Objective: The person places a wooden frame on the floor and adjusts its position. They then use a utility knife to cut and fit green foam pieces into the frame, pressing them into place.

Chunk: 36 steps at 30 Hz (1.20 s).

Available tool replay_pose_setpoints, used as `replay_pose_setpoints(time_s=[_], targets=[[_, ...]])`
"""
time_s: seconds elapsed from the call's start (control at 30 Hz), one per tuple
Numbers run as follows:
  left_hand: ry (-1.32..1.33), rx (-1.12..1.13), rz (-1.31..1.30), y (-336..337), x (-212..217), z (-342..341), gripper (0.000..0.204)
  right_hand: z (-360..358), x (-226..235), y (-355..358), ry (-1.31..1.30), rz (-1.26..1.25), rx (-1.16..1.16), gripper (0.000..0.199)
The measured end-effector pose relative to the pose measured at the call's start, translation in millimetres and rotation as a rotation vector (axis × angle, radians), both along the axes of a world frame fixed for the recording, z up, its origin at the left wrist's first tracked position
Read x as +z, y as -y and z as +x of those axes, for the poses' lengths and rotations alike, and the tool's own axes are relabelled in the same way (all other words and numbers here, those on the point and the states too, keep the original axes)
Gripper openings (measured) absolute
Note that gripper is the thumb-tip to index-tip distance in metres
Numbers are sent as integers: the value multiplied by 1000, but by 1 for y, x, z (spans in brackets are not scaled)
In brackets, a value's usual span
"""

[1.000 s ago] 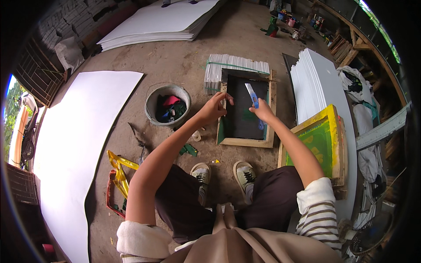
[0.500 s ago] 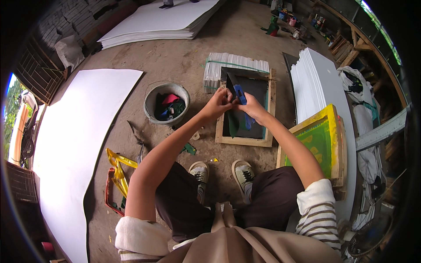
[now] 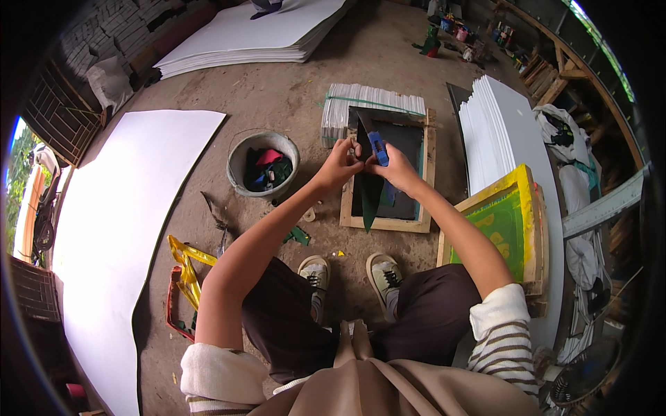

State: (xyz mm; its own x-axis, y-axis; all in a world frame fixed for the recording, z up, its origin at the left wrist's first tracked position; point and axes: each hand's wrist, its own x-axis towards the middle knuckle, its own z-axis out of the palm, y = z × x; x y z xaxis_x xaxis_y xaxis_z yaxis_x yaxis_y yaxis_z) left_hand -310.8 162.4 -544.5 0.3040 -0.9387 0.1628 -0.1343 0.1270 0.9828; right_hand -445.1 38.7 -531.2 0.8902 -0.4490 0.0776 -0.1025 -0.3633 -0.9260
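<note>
A round grey bucket (image 3: 263,166) stands on the concrete floor (image 3: 291,97), just left of the person's left forearm. Inside it lie crumpled rags in dark green, blue and pink-red, heaped against one another.

Beyond the hands, a bundle of thin white sheets (image 3: 371,104) tied with a green band lies flat, touching the far edge of a wooden screen-printing frame (image 3: 385,222). That frame lies flat on the floor in front of the person's shoes, its mesh dark. To its right, a second frame with a yellow rim and bright green mesh (image 3: 499,222) leans on a tall stack of white boards (image 3: 506,132). Another wide stack of white sheets (image 3: 257,35) lies at the far side of the floor, and one large white sheet (image 3: 125,229) is spread out on the left. Near the person's left knee sit yellow and red plastic pieces (image 3: 184,277). Small pots and bottles (image 3: 458,31) cluster far off at the top; their labels are too small to tell.

The left hand (image 3: 340,163) and right hand (image 3: 392,166) meet above the dark frame, nearly touching. The right hand's fingers are closed round a small blue tool (image 3: 377,147), which stands upright from the fist. The left hand's fingertips are pinched together on the upper edge of a dark green pointed strip (image 3: 370,197), which hangs down from the hands over the frame's mesh.
</note>
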Motion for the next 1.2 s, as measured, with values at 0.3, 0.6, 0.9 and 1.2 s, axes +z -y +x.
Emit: replay_pose_setpoints(time_s=[0.3, 0.6, 0.9, 1.2], targets=[[218, -8, 35, -8, 14, -1, 57, 1, 18, -4, 125, -106, -108, 26], [507, 171, -68, -17, 25, 1, 47, -2, 17, 1, 151, -164, -195, 25], [482, 139, 31, -19, 38, -4, 25, -5, 15, 5, 162, -219, -211, 24], [570, 241, -77, -17, 41, 10, 21, -6, 14, 4, 140, -649, -193, 30]])
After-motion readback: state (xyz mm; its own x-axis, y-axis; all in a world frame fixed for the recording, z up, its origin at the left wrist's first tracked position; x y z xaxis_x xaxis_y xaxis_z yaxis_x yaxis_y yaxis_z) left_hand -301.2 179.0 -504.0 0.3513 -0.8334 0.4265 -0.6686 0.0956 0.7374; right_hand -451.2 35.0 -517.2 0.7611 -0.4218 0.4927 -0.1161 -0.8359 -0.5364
